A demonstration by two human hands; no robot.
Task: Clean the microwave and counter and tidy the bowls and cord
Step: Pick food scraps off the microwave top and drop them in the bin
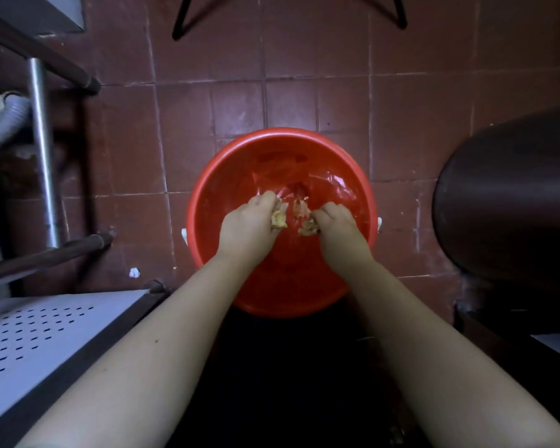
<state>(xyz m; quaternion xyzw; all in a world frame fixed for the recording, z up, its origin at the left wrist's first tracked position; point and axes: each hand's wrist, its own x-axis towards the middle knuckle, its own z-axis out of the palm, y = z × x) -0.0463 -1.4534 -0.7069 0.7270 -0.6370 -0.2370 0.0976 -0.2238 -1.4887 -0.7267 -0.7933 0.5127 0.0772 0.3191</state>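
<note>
1 cloth (279, 218) in left hand (248, 228), right hand (338, 228)

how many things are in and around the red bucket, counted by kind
hands: 2, the left hand and the right hand
bucket: 1, red
cloth: 1, yellowish, gripped by both hands over the bucket
scrap: 1, white, lying left of the bucket
total: 5
</note>
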